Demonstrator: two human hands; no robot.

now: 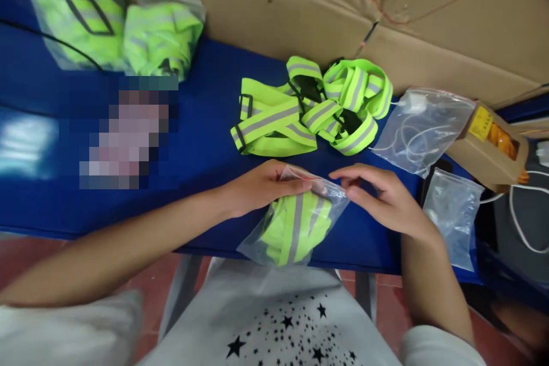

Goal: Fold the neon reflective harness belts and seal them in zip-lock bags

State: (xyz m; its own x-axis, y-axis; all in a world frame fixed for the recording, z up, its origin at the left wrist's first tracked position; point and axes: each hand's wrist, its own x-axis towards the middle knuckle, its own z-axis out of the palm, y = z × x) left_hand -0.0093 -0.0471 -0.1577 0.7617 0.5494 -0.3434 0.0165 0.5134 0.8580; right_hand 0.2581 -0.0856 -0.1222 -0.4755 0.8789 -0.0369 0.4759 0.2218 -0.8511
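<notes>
A clear zip bag (295,229) with a folded neon green strap and grey reflective stripes inside lies at the near edge of the blue table. My left hand (268,186) pinches its top edge near the left corner, thumb over the plastic. At the bag's top right corner is my right hand (375,194), its thumb and a finger closed on the plastic while the index finger stretches above. Beyond the bag lie loose neon straps (274,120) with black buckles, and a coiled bundle of them (355,91) beside.
Two bagged green strap bundles (160,37) sit at the back left of the table (206,97). On the right are a bag with a white cable (422,126), an empty clear bag (452,206) and a cardboard box (489,148). Large cardboard (266,6) borders the back.
</notes>
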